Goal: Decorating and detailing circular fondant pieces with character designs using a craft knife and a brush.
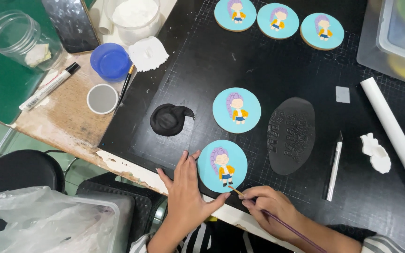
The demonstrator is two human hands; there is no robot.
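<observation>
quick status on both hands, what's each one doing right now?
Left hand: open, flat on the mat, fingers against the edge of the round blue cookie.
Right hand: closed, gripping a thin brush, tip at the cookie's lower edge.

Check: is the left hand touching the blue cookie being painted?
Touching. The head view shows the left hand with fingers and thumb against the near cookie edge.

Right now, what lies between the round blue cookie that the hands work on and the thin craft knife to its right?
In the head view, a flat black embossed oval sheet lies on the black cutting mat, between cookie and knife.
</observation>
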